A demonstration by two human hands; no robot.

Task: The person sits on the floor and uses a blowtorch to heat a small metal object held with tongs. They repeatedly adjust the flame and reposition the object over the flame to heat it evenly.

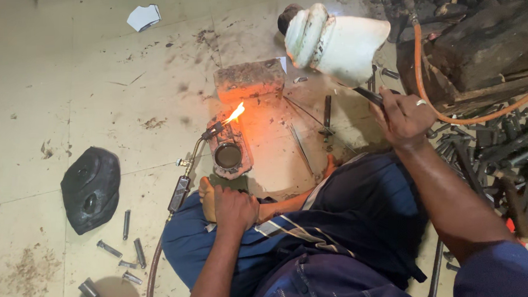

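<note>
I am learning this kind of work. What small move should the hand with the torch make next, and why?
Probably a slight push forward of the left hand, so the torch flame reaches the metal part. The flame now burns at its far edge, near the brick, and the ring opening looks dark. The right hand holds a white container.

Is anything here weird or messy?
Yes. A lit torch lies on the floor, its flame burning against a metal part by a brick, close to a bare foot. Bolts are scattered around, and the tiles are stained.
</note>
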